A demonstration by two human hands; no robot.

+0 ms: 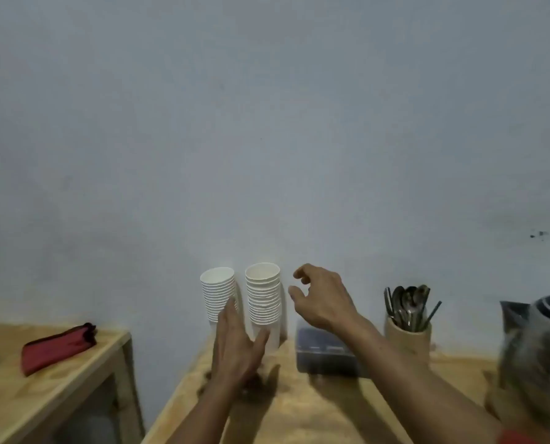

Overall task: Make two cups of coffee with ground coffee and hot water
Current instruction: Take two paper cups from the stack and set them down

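Two stacks of white paper cups stand against the wall, the left stack (218,291) and the right stack (263,291). My left hand (235,350) is flat and open in front of the two stacks, fingers up, partly covering their lower cups. My right hand (321,299) hovers just right of the right stack's top, thumb and fingers curled apart, holding nothing. A metal kettle (536,354) stands at the right edge, blurred. A holder with several metal spoons (408,318) sits near the wall. No ground coffee is identifiable.
A dark plastic box (324,354) lies under my right wrist on the wooden table (299,411). A second wooden table (59,389) to the left carries a folded red cloth (59,347). A gap separates the two tables.
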